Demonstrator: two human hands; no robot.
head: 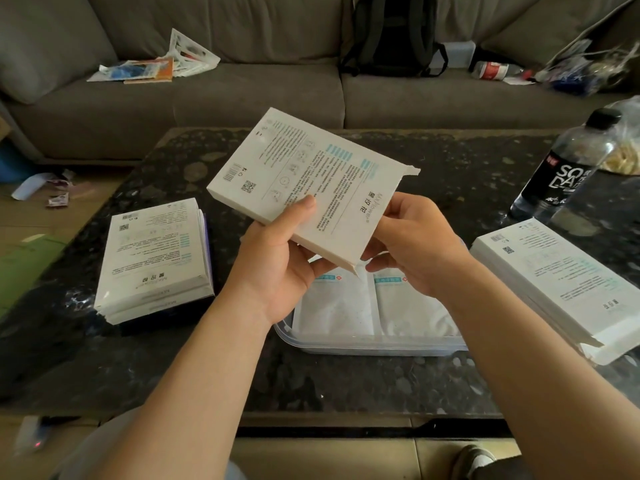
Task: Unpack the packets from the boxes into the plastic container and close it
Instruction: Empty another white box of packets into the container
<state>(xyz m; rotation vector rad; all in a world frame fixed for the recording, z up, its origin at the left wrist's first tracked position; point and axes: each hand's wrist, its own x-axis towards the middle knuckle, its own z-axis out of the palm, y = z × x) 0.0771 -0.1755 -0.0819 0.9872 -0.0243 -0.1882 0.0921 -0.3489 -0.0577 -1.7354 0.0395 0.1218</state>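
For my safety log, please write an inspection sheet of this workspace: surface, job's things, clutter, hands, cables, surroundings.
Surface: dark speckled table, partly covered.
Job's things: held box, one end torn open, above plastic container holding white packets; left box stack; right box.
Clutter: soda bottle at right.
Hands: left hand and right hand both grip the held box.
Cables: nothing seen.
Surroundings: grey sofa with backpack and papers.

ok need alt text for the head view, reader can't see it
Left hand and right hand hold a flat white box tilted above a clear plastic container of white packets on a dark table. More boxes lie left and right, a soda bottle far right, a grey sofa behind.
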